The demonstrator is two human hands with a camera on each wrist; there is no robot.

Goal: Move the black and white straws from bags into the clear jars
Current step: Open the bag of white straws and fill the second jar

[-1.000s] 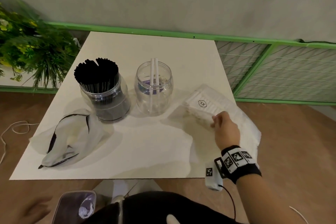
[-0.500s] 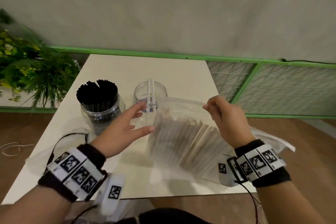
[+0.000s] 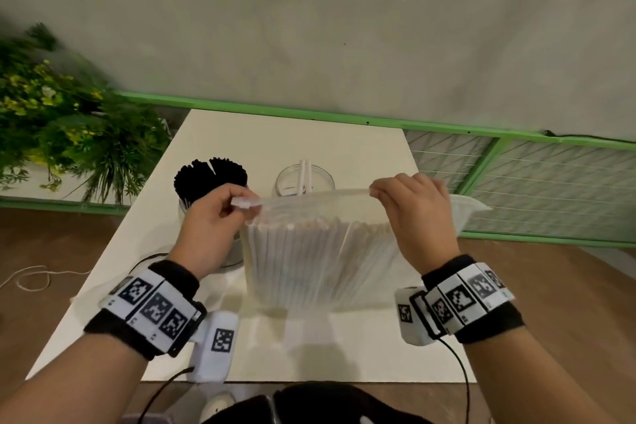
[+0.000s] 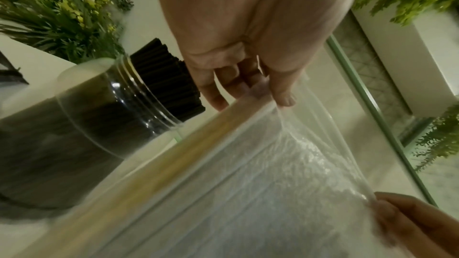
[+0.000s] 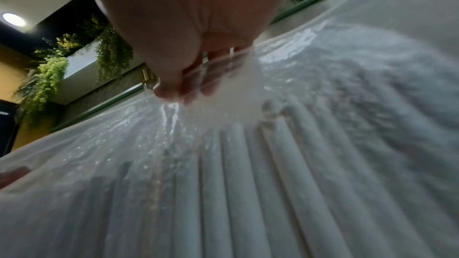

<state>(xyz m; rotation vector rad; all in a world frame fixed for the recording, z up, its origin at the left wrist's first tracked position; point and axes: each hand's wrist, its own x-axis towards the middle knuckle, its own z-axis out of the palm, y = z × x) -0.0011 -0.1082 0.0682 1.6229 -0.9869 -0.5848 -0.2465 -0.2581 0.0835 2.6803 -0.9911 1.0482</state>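
Observation:
A clear plastic bag (image 3: 320, 251) packed with white straws (image 3: 309, 262) stands upright over the white table (image 3: 282, 134), held up between both hands. My left hand (image 3: 237, 206) pinches the bag's top left corner (image 4: 270, 95). My right hand (image 3: 389, 193) pinches its top right edge (image 5: 198, 85). Behind my left hand stands a clear jar (image 4: 99, 117) full of black straws (image 3: 210, 179). A second clear jar (image 3: 304, 181) behind the bag holds two white straws (image 3: 304, 175). The white straws (image 5: 248, 183) fill the right wrist view.
A green plant (image 3: 69, 127) stands left of the table. A green rail (image 3: 344, 115) and a mesh panel (image 3: 550, 189) run behind and to the right. A white cord (image 3: 31, 277) lies on the brown floor at left. More crumpled plastic (image 3: 468, 205) lies at the right.
My right hand lifted the bag of white straws from the table and stood it upright. My left hand came up from below and now pinches the bag's top left corner.

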